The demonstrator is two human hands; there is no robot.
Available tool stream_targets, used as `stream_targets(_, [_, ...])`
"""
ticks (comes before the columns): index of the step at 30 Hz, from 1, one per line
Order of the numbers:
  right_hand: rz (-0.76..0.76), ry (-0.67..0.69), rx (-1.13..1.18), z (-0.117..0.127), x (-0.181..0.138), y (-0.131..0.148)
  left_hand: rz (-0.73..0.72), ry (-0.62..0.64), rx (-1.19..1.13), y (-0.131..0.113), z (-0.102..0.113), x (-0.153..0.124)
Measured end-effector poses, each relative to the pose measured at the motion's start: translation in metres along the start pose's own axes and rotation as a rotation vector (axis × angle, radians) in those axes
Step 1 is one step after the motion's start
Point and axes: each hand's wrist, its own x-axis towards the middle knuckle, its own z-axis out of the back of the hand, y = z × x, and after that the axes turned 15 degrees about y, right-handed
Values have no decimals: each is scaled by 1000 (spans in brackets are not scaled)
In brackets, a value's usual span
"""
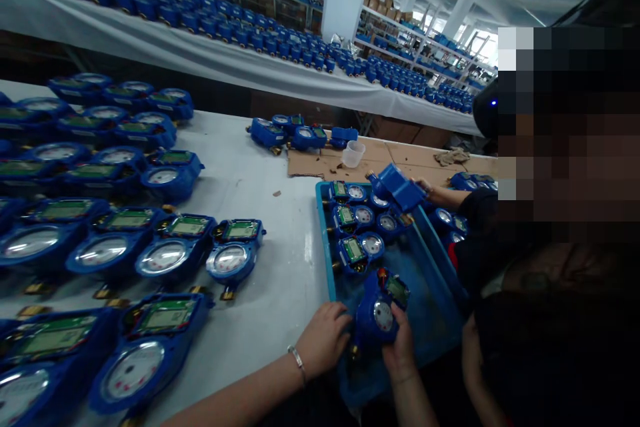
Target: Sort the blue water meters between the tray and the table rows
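Observation:
A blue water meter (381, 310) with a round dial and an open green circuit board is held over a blue tray (435, 320). My left hand (324, 339), with a thin bracelet on the wrist, grips its left side. My right hand (400, 347) grips its right side from below. Several more blue meters (357, 223) lie in the far half of the tray.
Rows of blue meters (165, 257) cover the white table at left. A co-worker at right holds up a blue meter (397, 188) in one hand (425, 185). A clear plastic cup (353, 153) stands on cardboard (320, 163). More meters line the long bench behind (280, 47).

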Motion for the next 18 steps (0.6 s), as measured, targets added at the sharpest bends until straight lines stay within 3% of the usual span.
stream_targets(5, [26,-116,70,-7,15,-19,49,-25,41,7,11,0])
stream_targets(10, [61,-177,67,-10,9,-16,70,-21,52,9,13,2])
stream_targets(15, [30,-3,-175,-3,-18,13,41,-98,-96,10,23,10])
stream_targets(18, [-40,156,-238,1,-27,46,27,-118,-460,7,35,22])
